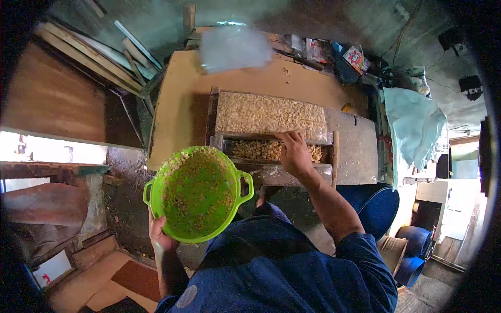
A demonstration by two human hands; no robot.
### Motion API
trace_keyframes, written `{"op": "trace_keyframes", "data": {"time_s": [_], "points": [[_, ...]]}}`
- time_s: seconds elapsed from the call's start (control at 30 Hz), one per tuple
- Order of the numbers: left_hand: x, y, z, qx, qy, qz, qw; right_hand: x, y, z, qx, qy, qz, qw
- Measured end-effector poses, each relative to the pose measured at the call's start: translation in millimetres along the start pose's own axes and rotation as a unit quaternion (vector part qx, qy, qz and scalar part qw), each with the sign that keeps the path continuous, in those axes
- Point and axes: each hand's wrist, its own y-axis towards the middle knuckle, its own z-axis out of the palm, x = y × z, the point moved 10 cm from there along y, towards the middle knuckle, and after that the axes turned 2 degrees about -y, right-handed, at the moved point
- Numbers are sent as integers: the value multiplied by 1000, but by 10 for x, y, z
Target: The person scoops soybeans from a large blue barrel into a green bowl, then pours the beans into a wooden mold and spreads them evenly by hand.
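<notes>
My left hand [160, 232] grips the lower left rim of a bright green plastic basin [201, 193] with two side handles. The basin is tilted, and pale beans or grains cling to its inside. Reaching over a narrow wooden trough [250, 166], my right hand [296, 152] holds its bent fingers close together at the far edge; it seems to hold nothing, though the fingertips are partly hidden. Loose pale beans [255, 149] lie in the trough under and beside that hand. Just beyond it, a flat rectangular slab of packed beans [271, 116] fills a frame.
A wooden table [182, 78] carries the trough, with a clear plastic sheet [235, 47] at its far side. Packets [355, 58] lie at the far right. Light green cloth or plastic [412, 125] hangs on the right, above blue barrels [370, 206]. Boards [88, 55] lean at the left.
</notes>
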Motion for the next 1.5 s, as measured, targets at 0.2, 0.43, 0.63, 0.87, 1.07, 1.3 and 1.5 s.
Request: {"op": "trace_keyframes", "data": {"time_s": [0.2, 0.43, 0.63, 0.87, 1.07, 1.3, 1.5], "points": [[-14, 57, 127, 21, -32, 10, 999, 84, -30, 80, 24, 9, -37, 999], [43, 145, 582, 120, 343, 139, 921, 266, -346, -343, -33, 81, 95, 992], [292, 238, 1063, 185, 241, 100, 948, -20, -1601, 150, -26, 491, 320, 810], [421, -53, 1835, 269, 285, 159, 906, 710, -1994, 102, 78, 727, 206, 650], [921, -633, 2211, 352, 470, 222, 778, 276, -2535, 132, -40, 780, 353, 515], [2280, -1253, 2505, 386, 411, -78, 822, -665, -3837, -546, -159, 702, 317, 618], [3661, -2057, 2857, 319, 324, -285, 844, -1205, -5133, -1137, -366, 674, 304, 564]]}}
